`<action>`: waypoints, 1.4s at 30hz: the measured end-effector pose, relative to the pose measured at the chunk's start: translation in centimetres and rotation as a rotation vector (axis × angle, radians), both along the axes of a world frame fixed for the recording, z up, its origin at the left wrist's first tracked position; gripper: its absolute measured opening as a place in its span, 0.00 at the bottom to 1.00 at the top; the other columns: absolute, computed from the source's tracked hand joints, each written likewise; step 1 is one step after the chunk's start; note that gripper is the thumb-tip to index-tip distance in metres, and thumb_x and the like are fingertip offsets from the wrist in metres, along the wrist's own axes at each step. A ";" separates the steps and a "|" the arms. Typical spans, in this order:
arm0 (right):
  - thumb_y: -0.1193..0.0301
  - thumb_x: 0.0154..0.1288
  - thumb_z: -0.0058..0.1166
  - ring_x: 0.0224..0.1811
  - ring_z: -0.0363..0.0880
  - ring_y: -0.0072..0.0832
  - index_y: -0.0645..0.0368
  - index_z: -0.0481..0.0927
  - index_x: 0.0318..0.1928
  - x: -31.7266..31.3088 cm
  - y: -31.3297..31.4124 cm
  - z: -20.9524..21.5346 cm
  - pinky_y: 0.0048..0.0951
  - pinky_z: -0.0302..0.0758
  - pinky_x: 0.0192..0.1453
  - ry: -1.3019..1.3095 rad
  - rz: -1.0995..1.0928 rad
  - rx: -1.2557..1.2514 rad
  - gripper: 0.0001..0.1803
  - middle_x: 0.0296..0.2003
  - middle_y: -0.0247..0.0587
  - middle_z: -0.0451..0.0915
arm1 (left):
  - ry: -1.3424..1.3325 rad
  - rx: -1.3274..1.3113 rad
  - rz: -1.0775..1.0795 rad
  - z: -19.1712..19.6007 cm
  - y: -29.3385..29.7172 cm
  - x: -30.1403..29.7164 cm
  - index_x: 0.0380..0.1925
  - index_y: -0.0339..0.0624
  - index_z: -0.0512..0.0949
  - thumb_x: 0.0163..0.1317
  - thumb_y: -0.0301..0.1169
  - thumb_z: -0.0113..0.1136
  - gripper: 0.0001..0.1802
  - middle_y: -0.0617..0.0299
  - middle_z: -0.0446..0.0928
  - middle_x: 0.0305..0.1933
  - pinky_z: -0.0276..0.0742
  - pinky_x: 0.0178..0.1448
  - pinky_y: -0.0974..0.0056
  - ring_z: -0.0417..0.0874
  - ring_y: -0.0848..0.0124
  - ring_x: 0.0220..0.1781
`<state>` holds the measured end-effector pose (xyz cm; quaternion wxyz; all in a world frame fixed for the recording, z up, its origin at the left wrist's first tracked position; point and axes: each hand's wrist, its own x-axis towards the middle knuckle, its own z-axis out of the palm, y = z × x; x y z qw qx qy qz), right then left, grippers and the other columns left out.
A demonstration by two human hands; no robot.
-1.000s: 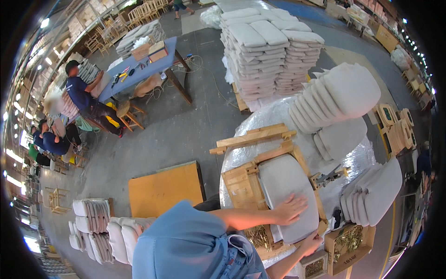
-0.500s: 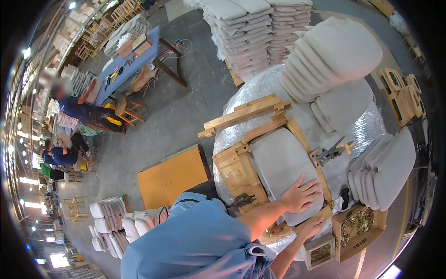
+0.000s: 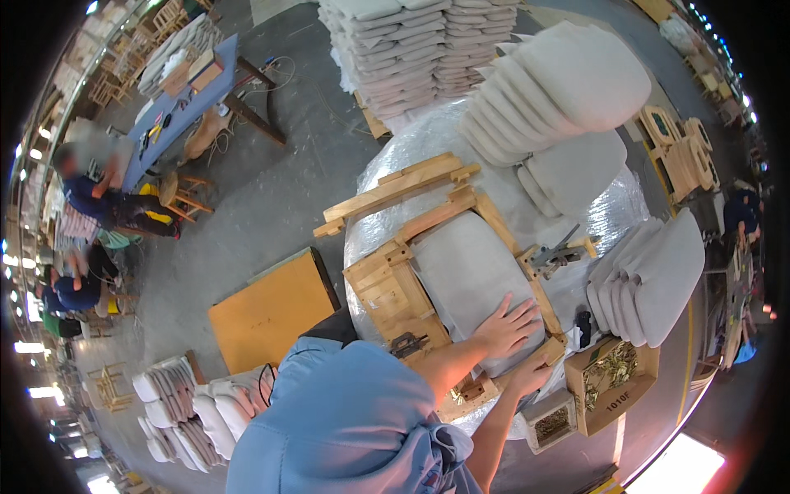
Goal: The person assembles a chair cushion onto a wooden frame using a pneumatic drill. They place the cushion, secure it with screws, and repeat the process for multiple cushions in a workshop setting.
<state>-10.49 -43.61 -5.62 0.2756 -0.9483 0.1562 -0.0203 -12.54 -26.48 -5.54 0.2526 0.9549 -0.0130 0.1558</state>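
Observation:
A grey upholstered seat pad (image 3: pixel 465 259) lies inside a wooden frame jig (image 3: pixel 387 288) in front of me. My left hand (image 3: pixel 506 328) rests palm down near the pad's near right end, fingers spread on the fabric. Just below it, my right hand (image 3: pixel 531 375) is curled over the short wooden bar (image 3: pixel 553 351) that closes the jig's near end. Its fingers lie close together, and their tips are partly hidden. A metal toggle clamp (image 3: pixel 555 255) sits on the jig's right side, and another clamp (image 3: pixel 407 344) on its left.
Beside my right hand stand a cardboard box (image 3: pixel 605 420) of brass-coloured hardware and a smaller box (image 3: pixel 550 421) of small parts. Grey pads form a leaning stack (image 3: pixel 650 280) at right and tall stacks (image 3: pixel 387 58) behind. An orange-topped board (image 3: pixel 271 309) is at left; people sit farther left.
The whole view has shifted, so the scene sits farther left. My right hand's fingers have drawn in on the bar, where they lay straighter before. My left hand stays spread on the pad.

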 end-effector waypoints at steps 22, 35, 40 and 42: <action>0.40 0.86 0.36 0.85 0.58 0.54 0.56 0.55 0.86 -3.3 8.5 -2.3 0.60 0.62 0.82 -0.005 -0.007 -0.519 0.43 0.84 0.49 0.60 | 0.118 0.043 0.301 1.0 25.7 -6.7 0.74 0.36 0.68 0.72 0.38 0.62 0.34 0.45 0.72 0.77 0.64 0.85 0.41 0.70 0.51 0.81; 0.43 0.88 0.35 0.84 0.59 0.56 0.64 0.55 0.85 -2.9 8.3 -2.0 0.59 0.62 0.82 -0.041 0.044 -0.501 0.43 0.83 0.57 0.59 | -0.079 -0.030 -0.113 -2.5 29.3 10.1 0.68 0.46 0.76 0.75 0.42 0.58 0.25 0.51 0.74 0.74 0.60 0.86 0.40 0.70 0.50 0.80; 0.45 0.89 0.31 0.86 0.56 0.56 0.64 0.53 0.86 -3.4 8.0 -3.3 0.60 0.60 0.82 -0.029 0.070 -0.546 0.42 0.85 0.56 0.56 | 0.054 0.063 -0.093 -3.0 29.0 9.3 0.72 0.47 0.73 0.77 0.46 0.53 0.28 0.51 0.72 0.77 0.55 0.87 0.35 0.66 0.50 0.84; 0.45 0.89 0.29 0.86 0.55 0.55 0.64 0.52 0.86 -3.6 7.8 -3.1 0.60 0.60 0.82 -0.012 0.068 -0.607 0.42 0.85 0.56 0.55 | 0.088 0.072 -0.101 -2.7 29.0 9.5 0.71 0.48 0.73 0.78 0.46 0.52 0.27 0.52 0.72 0.76 0.55 0.86 0.34 0.66 0.49 0.84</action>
